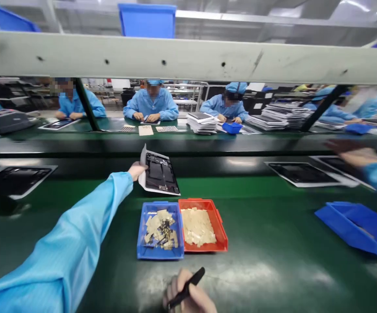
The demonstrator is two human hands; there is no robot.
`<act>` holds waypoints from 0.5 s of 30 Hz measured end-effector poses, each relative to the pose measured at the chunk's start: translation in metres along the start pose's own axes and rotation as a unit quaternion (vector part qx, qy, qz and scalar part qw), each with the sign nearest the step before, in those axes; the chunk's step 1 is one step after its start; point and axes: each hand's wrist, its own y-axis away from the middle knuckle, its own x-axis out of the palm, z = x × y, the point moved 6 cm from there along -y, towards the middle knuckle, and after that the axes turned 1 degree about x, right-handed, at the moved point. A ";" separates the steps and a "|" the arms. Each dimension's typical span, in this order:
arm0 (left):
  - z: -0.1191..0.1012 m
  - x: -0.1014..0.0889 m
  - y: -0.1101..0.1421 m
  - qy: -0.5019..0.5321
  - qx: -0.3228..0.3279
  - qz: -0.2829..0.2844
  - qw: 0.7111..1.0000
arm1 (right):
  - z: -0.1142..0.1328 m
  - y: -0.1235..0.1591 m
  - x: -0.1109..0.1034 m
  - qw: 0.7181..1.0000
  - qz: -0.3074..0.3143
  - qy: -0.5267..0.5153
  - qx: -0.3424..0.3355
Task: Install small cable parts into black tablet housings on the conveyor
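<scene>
My left hand [137, 170] reaches forward in a light blue sleeve and grips the left edge of a tablet back panel [158, 173], which is tilted up with its dark inner side showing. My right hand [190, 295] sits at the bottom edge of the view, fingers closed round black tweezers [187, 288]. Between the two hands stand a blue tray [160, 251] with beige pieces and small dark parts, and an orange tray [220, 226] filled with beige pieces.
More tablet panels [301, 174] lie on the dark conveyor left and right. A blurred hand of a co-worker [354, 155] reaches in at the right, above empty blue bins [358, 226]. Several people in blue coats work across the line beside stacked panels [203, 121].
</scene>
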 end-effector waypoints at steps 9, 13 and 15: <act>0.078 -0.187 0.141 0.203 -0.057 -0.123 0.970 | 0.021 0.001 0.029 0.982 0.000 0.185 -0.047; 0.116 -0.213 0.216 0.283 -0.040 -0.147 0.947 | 0.018 0.007 0.051 0.947 0.012 0.302 -0.104; 0.137 -0.211 0.258 0.317 -0.024 -0.159 0.935 | 0.007 0.017 0.070 0.941 0.033 0.315 -0.124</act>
